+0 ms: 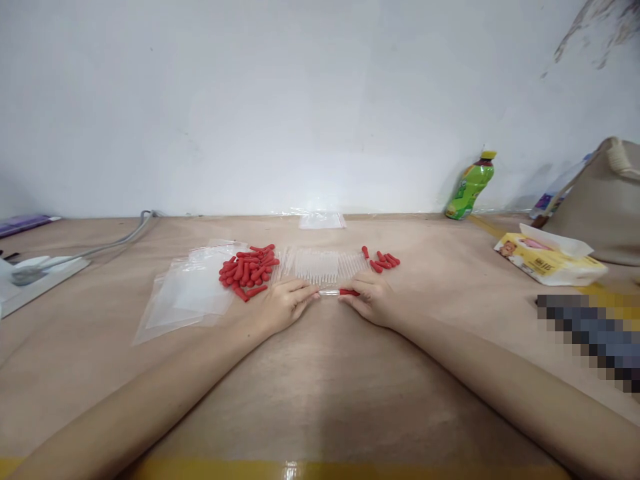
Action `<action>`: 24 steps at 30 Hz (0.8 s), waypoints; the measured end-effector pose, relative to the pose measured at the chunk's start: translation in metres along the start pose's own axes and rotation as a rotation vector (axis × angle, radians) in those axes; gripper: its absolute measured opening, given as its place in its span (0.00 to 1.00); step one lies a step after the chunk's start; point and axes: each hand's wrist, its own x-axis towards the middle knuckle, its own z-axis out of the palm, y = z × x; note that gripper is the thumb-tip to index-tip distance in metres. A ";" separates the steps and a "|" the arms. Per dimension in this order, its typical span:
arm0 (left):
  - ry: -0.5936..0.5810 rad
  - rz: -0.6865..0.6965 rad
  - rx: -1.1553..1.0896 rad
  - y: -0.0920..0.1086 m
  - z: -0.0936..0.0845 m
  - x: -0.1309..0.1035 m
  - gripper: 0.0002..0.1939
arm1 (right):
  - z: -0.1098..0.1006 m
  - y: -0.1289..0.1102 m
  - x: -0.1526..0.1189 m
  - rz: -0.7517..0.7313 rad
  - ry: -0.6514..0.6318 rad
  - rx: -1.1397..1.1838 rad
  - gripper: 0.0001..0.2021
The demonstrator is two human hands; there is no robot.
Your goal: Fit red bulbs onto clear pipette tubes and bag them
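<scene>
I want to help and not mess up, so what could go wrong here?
The clear tube in the left hand might slip or bend against the red piece in the right hand. The row of clear tubes lies just beyond both hands, so a bump could scatter it. The red pile is loose, so pieces might roll away.

Brown-topped table [320,400] with a yellow strip [220,469] along its near edge
It bears flat clear bags [187,293], red bulbs [245,269] in two groups, clear tubes [315,265] between them, a tissue pack [545,260] and a tilted green bottle [471,188].
</scene>
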 end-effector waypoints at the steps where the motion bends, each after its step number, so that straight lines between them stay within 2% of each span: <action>1: 0.000 0.002 -0.001 0.000 0.000 0.001 0.08 | 0.000 0.000 0.000 -0.009 -0.005 -0.002 0.04; 6: 0.002 0.010 -0.013 0.001 0.000 0.001 0.09 | 0.002 0.001 0.000 -0.032 -0.032 -0.011 0.05; 14: -0.040 0.002 -0.007 0.002 0.001 0.001 0.09 | 0.002 0.001 0.003 0.021 -0.071 0.000 0.07; 17: -0.046 -0.060 -0.019 0.005 0.000 0.003 0.10 | -0.003 0.001 0.007 0.121 -0.075 0.105 0.08; 20: -0.053 -0.103 -0.081 0.006 0.000 0.006 0.10 | -0.007 0.001 0.010 0.289 -0.078 0.300 0.08; 22: -0.054 -0.110 -0.120 0.006 0.000 0.006 0.11 | -0.007 0.001 0.013 0.431 -0.027 0.424 0.12; 24: -0.046 -0.137 -0.130 0.005 -0.002 0.006 0.16 | -0.010 0.004 0.017 0.581 0.076 0.541 0.16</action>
